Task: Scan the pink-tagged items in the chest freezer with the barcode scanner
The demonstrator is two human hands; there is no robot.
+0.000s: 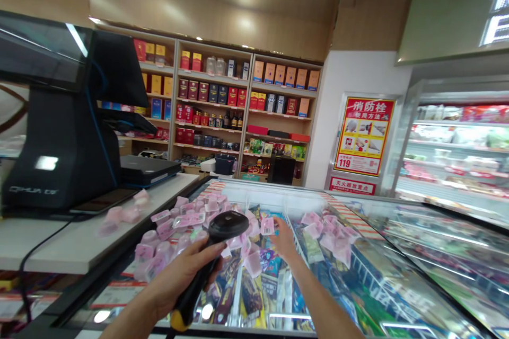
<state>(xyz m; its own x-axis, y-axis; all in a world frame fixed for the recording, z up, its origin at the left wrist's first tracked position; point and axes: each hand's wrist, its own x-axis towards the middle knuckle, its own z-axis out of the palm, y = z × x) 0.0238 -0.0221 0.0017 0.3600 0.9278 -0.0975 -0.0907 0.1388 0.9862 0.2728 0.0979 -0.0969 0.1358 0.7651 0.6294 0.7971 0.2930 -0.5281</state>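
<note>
Fingers of your left hand (191, 267) were wrapped around the handle of a black scanner (228, 226), its head left of the barcoded pink piece (268, 226) your right hand (284, 242) pinched. Both were above a glass-topped freezer (369, 278), among scattered pink pieces (191, 220).

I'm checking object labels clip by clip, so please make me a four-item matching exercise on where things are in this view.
1. scanner
2. pink barcoded item
3. red-and-yellow poster
4. black terminal

A. on the white wall
B. at the right hand's fingertips
C. on the white counter
D. gripped in the left hand

Pairs: 1-D, 2-B, 3-A, 4-C
</note>
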